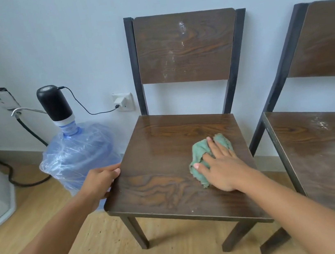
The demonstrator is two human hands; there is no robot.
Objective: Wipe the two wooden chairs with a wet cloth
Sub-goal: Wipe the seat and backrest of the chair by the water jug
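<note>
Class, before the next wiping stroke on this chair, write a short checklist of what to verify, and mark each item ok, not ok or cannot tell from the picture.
1. Green cloth under the right hand, flat on the seat: ok.
2. Left hand steadying the seat's left edge: ok.
3. Cloth wet: cannot tell.
4. Backrest clean: not ok, whitish smears show.
5. Second chair clean: not ok, pale marks on its seat.

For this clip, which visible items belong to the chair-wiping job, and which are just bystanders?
Part of the job:
- dark wooden chair in the middle
- second dark wooden chair at the right
- crumpled green cloth
- left hand, right hand

Just lying about:
- blue plastic-wrapped water jug
- black pump dispenser
- white wall charger
</note>
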